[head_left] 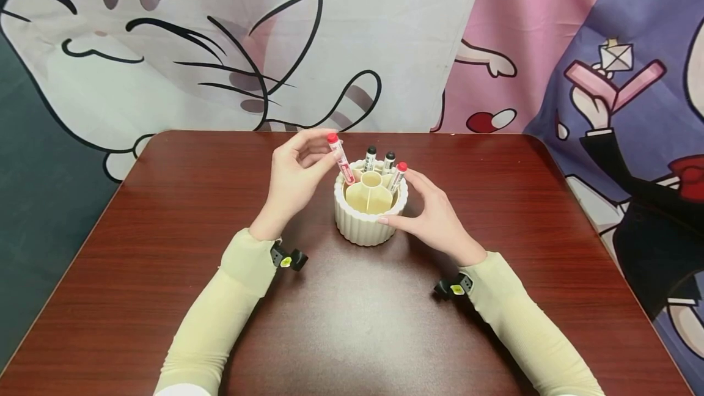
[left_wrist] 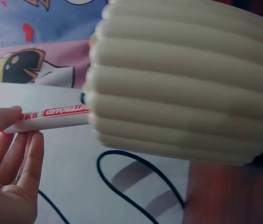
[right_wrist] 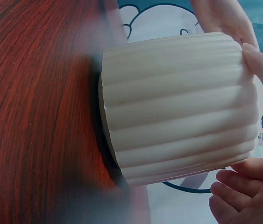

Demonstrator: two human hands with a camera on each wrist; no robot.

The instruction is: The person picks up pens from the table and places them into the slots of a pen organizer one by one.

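A cream ribbed pen holder (head_left: 367, 225) (left_wrist: 182, 88) (right_wrist: 178, 112) stands mid-table on the dark red wooden table (head_left: 165, 249). My left hand (head_left: 299, 170) (left_wrist: 7, 172) pinches a red-capped whiteboard marker (head_left: 341, 157) (left_wrist: 52, 117), its lower end inside the holder's left compartment. My right hand (head_left: 434, 212) (right_wrist: 257, 154) curls round the holder's right side, thumb at the front wall. Two black-capped markers (head_left: 379, 161) and another red-capped marker (head_left: 398, 176) stand in the holder.
A cartoon cat cloth (head_left: 220, 41) hangs behind the table's far edge. A pink and purple cartoon cloth (head_left: 605, 78) hangs at the right. Both sleeves are pale yellow, with small black wrist cameras (head_left: 288, 258).
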